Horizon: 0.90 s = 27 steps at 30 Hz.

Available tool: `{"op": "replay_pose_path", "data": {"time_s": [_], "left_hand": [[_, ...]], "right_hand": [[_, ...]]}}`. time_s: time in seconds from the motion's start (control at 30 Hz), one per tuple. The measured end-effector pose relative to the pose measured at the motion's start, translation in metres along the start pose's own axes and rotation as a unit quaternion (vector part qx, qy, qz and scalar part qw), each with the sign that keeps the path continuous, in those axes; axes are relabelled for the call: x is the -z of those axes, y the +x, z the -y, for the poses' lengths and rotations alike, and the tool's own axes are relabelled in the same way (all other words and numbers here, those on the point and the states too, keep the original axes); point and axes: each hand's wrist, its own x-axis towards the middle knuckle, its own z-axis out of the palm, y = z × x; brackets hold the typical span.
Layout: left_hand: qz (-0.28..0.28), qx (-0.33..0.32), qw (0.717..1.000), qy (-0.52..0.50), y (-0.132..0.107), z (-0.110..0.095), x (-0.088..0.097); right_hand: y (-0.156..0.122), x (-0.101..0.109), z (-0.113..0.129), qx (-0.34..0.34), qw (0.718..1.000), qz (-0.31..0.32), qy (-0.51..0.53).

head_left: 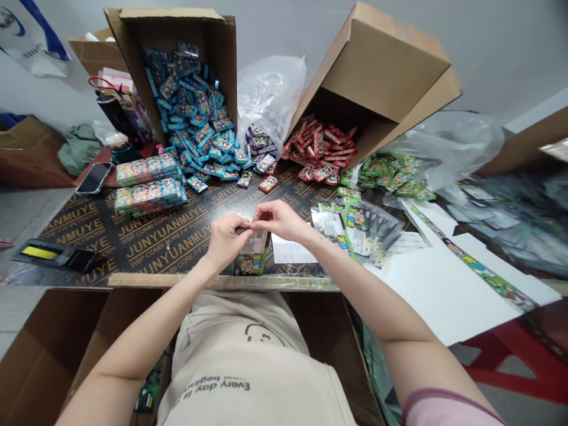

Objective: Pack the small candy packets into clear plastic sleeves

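Observation:
My left hand (pixel 227 238) and my right hand (pixel 283 220) meet over the middle of the table, thumbs and fingertips pinched together at the upper part of a printed plastic packet (pixel 249 263). The packet has green edges, a colourful print and a pale label, and its near end lies by the table's front edge. My fingers hide part of its top. A white paper sheet (pixel 293 251) lies under my right wrist. Just right of it, similar printed packets (pixel 355 222) are fanned out in overlapping layers.
At the back, a carton (pixel 229 71) spills small blue boxes (pixel 199 130); another carton (pixel 386 65) holds red boxes (pixel 322 142). Purple boxes (pixel 258 142) and green packs (pixel 388 171) lie nearby. Stacked box bundles (pixel 151 195), a phone (pixel 94 178) and a black tray (pixel 53 254) are left.

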Motion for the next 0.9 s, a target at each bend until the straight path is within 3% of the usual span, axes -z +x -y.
{"op": "replay_pose_path", "data": {"time_s": [0.07, 0.17, 0.23, 0.3, 0.37, 0.47, 0.53, 0.67, 0.73, 0.8, 0.9], "left_hand": [[-0.008, 0.007, 1.000, 0.005, -0.002, -0.001, -0.004], [0.032, -0.045, 0.998, 0.019, -0.005, 0.001, -0.006], [0.051, -0.081, 0.994, 0.049, -0.005, 0.009, 0.001], [0.036, -0.070, 0.992, 0.097, -0.005, 0.025, 0.015], [0.011, -0.017, 0.986, 0.167, -0.005, 0.047, 0.033], [0.028, 0.028, 0.953, 0.302, -0.006, 0.077, 0.049], [0.096, 0.004, 0.936, 0.340, -0.006, 0.086, 0.044], [0.360, -0.045, 0.898, 0.250, -0.008, 0.086, 0.011], [0.444, -0.042, 0.869, 0.212, -0.009, 0.084, -0.005], [0.460, -0.043, 0.861, 0.215, -0.009, 0.084, -0.013], [0.424, -0.027, 0.881, 0.209, -0.004, 0.083, -0.009]], "right_hand": [[-0.001, -0.007, -0.002, -0.028, 0.995, -0.032, 0.087], [-0.001, -0.011, -0.010, -0.090, 0.968, -0.050, 0.230], [-0.006, -0.004, -0.024, -0.101, 0.965, -0.072, 0.229], [-0.017, 0.013, -0.044, -0.067, 0.980, -0.149, 0.115], [-0.034, 0.033, -0.072, -0.039, 0.970, -0.231, -0.072], [-0.058, 0.054, -0.115, -0.099, 0.932, -0.209, -0.280], [-0.066, 0.054, -0.137, -0.133, 0.921, -0.160, -0.330], [-0.058, 0.039, -0.157, -0.121, 0.921, -0.125, -0.349], [-0.050, 0.033, -0.159, -0.109, 0.922, -0.116, -0.352], [-0.046, 0.029, -0.160, -0.090, 0.923, -0.102, -0.359], [-0.045, 0.027, -0.162, -0.062, 0.925, -0.089, -0.365]]}}
